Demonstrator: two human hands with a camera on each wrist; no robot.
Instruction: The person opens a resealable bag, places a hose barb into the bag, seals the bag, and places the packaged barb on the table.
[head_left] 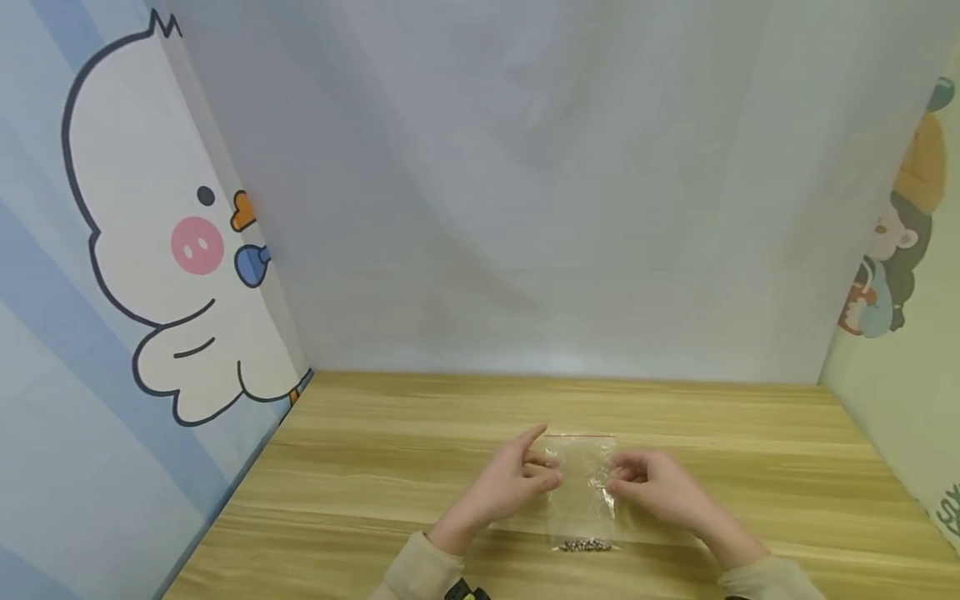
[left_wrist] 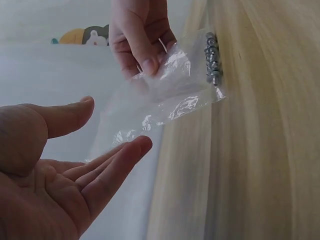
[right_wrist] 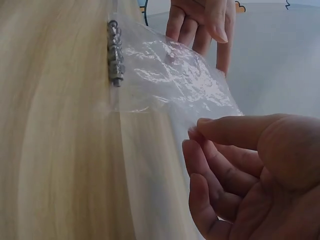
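A clear plastic zip bag [head_left: 579, 500] with a red line along its top edge stands upright between the hands in the head view. Small metal screws [head_left: 587, 545] are gathered at its bottom, close to the tabletop. My right hand [head_left: 663, 487] pinches the bag's right edge between thumb and forefinger, the other fingers loosely bent. At the opposite edge is my left hand [head_left: 513, 477]. In the left wrist view its thumb stands well apart from nearly straight fingers [left_wrist: 117, 162], whose tips touch or nearly touch the plastic.
A wood-grain table [head_left: 360, 467] lies beneath the bag and hands. Behind it hangs a plain pale backdrop [head_left: 555, 208]. Cartoon-printed panels, one with a white duck [head_left: 142, 167], stand at the left and right.
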